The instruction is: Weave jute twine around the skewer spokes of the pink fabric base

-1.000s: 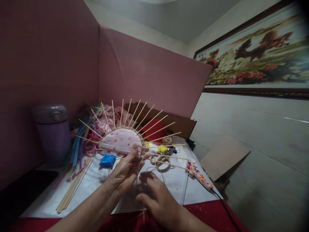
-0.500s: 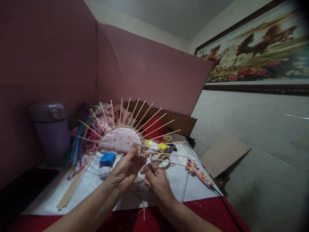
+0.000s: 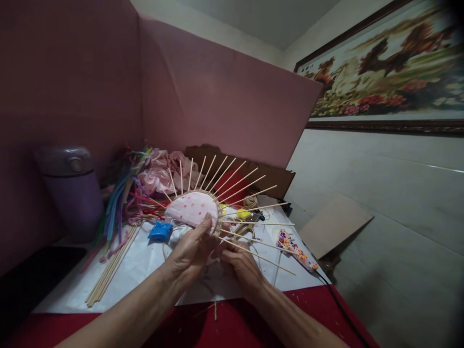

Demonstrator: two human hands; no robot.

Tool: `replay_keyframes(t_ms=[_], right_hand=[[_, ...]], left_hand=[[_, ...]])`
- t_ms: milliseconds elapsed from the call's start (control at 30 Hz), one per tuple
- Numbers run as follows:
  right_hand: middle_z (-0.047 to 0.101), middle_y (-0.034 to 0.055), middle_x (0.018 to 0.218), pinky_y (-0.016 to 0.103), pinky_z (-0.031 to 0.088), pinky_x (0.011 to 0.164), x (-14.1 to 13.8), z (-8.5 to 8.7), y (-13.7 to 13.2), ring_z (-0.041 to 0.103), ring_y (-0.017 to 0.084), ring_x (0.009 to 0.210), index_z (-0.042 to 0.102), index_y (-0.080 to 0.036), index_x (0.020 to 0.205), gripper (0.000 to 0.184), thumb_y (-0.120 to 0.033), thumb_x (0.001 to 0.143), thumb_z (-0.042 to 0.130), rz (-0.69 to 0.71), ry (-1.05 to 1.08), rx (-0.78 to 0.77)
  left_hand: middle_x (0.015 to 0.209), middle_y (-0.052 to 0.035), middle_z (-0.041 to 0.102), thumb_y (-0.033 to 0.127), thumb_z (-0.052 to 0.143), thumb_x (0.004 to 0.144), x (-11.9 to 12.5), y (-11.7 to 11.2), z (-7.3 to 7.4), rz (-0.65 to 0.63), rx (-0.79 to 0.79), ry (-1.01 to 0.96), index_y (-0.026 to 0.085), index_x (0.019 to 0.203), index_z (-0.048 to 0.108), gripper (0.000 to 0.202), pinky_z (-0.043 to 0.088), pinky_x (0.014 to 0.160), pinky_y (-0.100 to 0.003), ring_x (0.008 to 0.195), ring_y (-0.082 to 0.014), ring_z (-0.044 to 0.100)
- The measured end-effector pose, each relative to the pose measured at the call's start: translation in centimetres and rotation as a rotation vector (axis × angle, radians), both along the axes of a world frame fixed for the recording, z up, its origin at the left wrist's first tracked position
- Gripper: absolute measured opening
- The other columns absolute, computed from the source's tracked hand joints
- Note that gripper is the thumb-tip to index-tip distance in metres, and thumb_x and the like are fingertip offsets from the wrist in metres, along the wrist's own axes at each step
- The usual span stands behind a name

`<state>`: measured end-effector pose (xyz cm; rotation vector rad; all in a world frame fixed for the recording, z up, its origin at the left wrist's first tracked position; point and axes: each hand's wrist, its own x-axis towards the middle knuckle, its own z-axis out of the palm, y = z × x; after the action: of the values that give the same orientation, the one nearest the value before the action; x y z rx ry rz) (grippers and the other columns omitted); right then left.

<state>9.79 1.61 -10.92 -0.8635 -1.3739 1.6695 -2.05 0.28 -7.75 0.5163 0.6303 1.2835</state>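
My left hand (image 3: 197,241) is closed on the right part of a half-round woven piece (image 3: 192,209), with the thumb on its front. White fabric with red dots covers the piece, a twisted cord edges its curve, and thin wooden sticks (image 3: 250,199) fan out from it. Just below the lowest sticks my right hand (image 3: 241,266) is curled close to the left fingers. Its fingertips are partly hidden, and I cannot make out what they pinch. A thin strand of twine (image 3: 215,309) hangs down below the hands onto the red cloth.
Loose wooden sticks (image 3: 112,268), a blue packet (image 3: 160,232) and coloured pipe cleaners (image 3: 118,208) lie left. Scissors (image 3: 246,234) and a ball of twine (image 3: 251,202) lie behind the hands. A flower-patterned glue gun (image 3: 295,251) with a cable is right; a purple tumbler (image 3: 72,198) stands far left.
The woven piece has turned clockwise and shifted right, so its lower sticks point down to the right. My right hand has moved in under the sticks, its fingertips now more hidden.
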Motion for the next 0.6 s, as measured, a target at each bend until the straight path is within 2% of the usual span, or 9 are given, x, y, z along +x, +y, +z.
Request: replay_keyframes(t_ms=[100, 200, 367, 600], right_hand=[[0.032, -0.0086, 0.043, 0.019, 0.017, 0.039, -0.05, 0.04, 0.49, 0.023, 0.004, 0.04, 0.054, -0.015, 0.058, 0.021, -0.031, 0.062, 0.067, -0.128, -0.014, 0.089], [0.039, -0.0053, 0.051, 0.02, 0.027, 0.047, -0.14, 0.06, 0.78, 0.032, 0.006, 0.05, 0.05, -0.015, 0.051, 0.027, -0.032, 0.062, 0.068, -0.294, -0.023, 0.236], [0.041, -0.0041, 0.056, 0.021, 0.031, 0.051, 0.03, -0.17, 0.8, 0.035, 0.008, 0.054, 0.054, -0.014, 0.054, 0.028, -0.036, 0.068, 0.065, -0.48, -0.111, 0.396], [0.056, -0.0012, 0.061, 0.022, 0.039, 0.057, 0.06, -0.62, 0.93, 0.05, 0.011, 0.06, 0.061, -0.014, 0.062, 0.02, -0.032, 0.07, 0.063, -0.562, -0.025, 0.438]], left_hand=[[0.065, -0.0083, 0.065, 0.035, 0.06, 0.073, 0.13, 0.15, -0.23, 0.085, 0.004, 0.012, 0.007, 0.074, 0.063, 0.028, 0.042, 0.059, -0.025, 0.055, -0.0126, 0.056], [0.071, -0.0059, 0.066, 0.034, 0.064, 0.069, 0.18, 0.25, -0.56, 0.14, -0.042, 0.007, 0.01, 0.078, 0.063, 0.026, 0.043, 0.067, -0.025, 0.066, -0.0132, 0.059], [0.061, 0.0007, 0.06, 0.038, 0.069, 0.063, 0.15, 0.3, -0.95, 0.13, -0.127, 0.037, 0.015, 0.072, 0.058, 0.027, 0.041, 0.049, -0.022, 0.053, -0.0112, 0.056], [0.056, -0.0045, 0.06, 0.032, 0.064, 0.07, 0.11, 0.02, -0.2, 0.056, -0.157, 0.064, 0.014, 0.07, 0.055, 0.02, 0.045, 0.041, -0.021, 0.048, -0.0133, 0.057]])
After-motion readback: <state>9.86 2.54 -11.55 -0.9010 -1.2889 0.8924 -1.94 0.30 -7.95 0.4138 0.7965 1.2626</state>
